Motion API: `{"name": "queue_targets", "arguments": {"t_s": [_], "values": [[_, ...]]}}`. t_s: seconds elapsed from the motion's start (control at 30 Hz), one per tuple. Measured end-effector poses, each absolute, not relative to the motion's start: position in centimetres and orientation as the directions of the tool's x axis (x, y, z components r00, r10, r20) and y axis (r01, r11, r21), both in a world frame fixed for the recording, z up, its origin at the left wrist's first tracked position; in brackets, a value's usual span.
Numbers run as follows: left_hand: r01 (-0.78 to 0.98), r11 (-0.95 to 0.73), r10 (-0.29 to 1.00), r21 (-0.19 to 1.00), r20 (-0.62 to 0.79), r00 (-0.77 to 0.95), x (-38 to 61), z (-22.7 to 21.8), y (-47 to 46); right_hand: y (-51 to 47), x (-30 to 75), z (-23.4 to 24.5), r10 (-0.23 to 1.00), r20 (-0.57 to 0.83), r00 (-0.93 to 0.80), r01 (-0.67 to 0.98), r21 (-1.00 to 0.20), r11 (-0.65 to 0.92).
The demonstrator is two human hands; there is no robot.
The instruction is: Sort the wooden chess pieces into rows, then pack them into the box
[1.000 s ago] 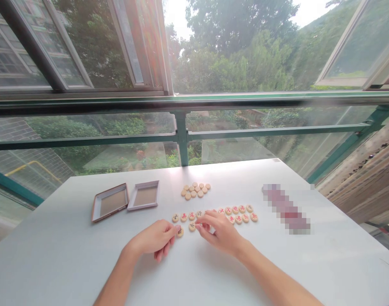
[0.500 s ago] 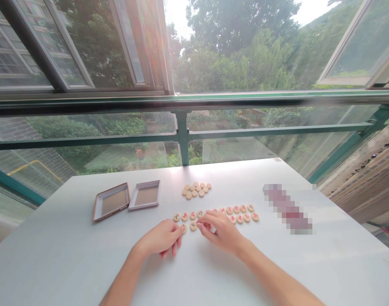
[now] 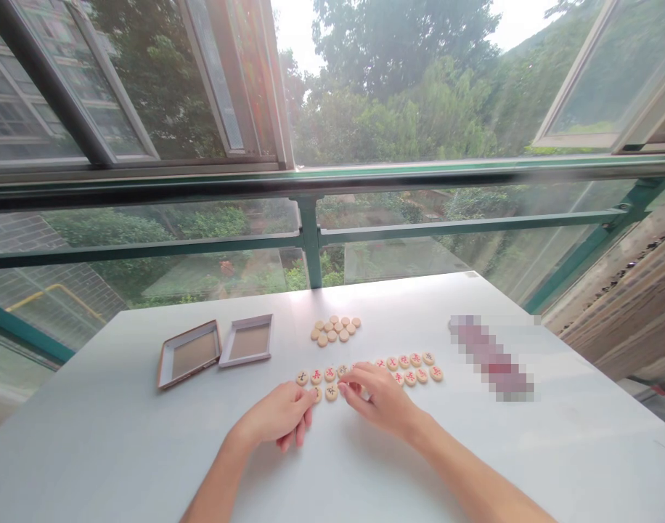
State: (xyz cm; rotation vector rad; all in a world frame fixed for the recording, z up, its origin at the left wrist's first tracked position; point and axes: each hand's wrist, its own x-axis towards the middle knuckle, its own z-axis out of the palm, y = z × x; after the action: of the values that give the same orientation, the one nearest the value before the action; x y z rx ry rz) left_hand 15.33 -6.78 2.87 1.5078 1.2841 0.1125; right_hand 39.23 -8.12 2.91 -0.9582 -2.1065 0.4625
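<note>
Round wooden chess discs with red and black characters lie in two rows (image 3: 403, 368) across the middle of a white table (image 3: 120, 450). My left hand (image 3: 278, 415) rests with fingers curled, its fingertips touching a disc (image 3: 316, 393) at the near row's left end. My right hand (image 3: 377, 398) lies next to it, thumb and forefinger pinched just right of a neighbouring disc (image 3: 331, 392); I cannot tell whether they grip anything. A small cluster of blank-faced discs (image 3: 335, 330) sits farther back.
Two shallow open box halves (image 3: 191, 354) (image 3: 249, 340) lie at the back left. A blurred reddish strip (image 3: 490, 357) lies on the right. A green railing with glass panes (image 3: 311, 232) and open windows stand behind the table.
My left hand has slid a little to the right, bringing its disc up beside the one at my right fingertips. The view has tilted slightly.
</note>
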Motion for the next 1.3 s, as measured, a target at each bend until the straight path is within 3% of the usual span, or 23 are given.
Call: {"name": "queue_targets", "arguments": {"t_s": [0.17,0.23,0.33,0.4,0.5,0.6,0.73,0.83,1.13,1.3], "values": [[0.632,0.170,0.735,0.756,-0.525,0.430,15.2,3.5,-6.8,-8.0,39.5,3.0,0.774,0.493,-0.397,0.494,-0.596,0.633],[0.591,0.062,0.850,0.804,-0.353,0.391,15.2,4.0,-6.8,-7.8,39.7,3.0,0.778,0.505,-0.373,0.514,-0.585,0.627],[0.560,-0.162,0.985,0.812,0.095,0.147,15.4,4.8,-6.5,-7.5,40.0,2.9,0.772,0.522,-0.364,0.519,-0.575,0.633],[0.597,-0.290,0.948,0.748,0.309,0.072,15.4,4.8,-6.2,-7.3,40.1,2.9,0.764,0.536,-0.358,0.501,-0.581,0.642],[0.634,-0.490,0.860,0.598,0.453,0.236,15.5,4.1,-5.4,-7.1,40.1,3.0,0.749,0.568,-0.340,0.477,-0.583,0.658],[0.651,-0.581,0.810,0.489,0.430,0.399,15.9,2.9,-4.5,-7.2,39.9,3.2,0.738,0.585,-0.337,0.460,-0.582,0.671],[0.709,-0.566,0.824,0.421,0.309,0.475,16.8,1.7,-3.7,-7.3,39.8,3.2,0.735,0.587,-0.339,0.446,-0.588,0.675],[0.739,-0.544,0.839,0.398,0.262,0.477,17.0,1.8,-3.7,-7.3,39.7,3.1,0.735,0.587,-0.338,0.445,-0.589,0.675],[0.761,-0.507,0.855,0.405,0.351,0.382,15.7,2.2,-4.3,-7.1,39.9,2.7,0.750,0.567,-0.341,0.495,-0.570,0.656],[0.764,-0.505,0.859,0.401,0.322,0.398,15.4,1.7,-4.4,-7.1,40.0,2.9,0.754,0.554,-0.351,0.501,-0.570,0.652]]}}
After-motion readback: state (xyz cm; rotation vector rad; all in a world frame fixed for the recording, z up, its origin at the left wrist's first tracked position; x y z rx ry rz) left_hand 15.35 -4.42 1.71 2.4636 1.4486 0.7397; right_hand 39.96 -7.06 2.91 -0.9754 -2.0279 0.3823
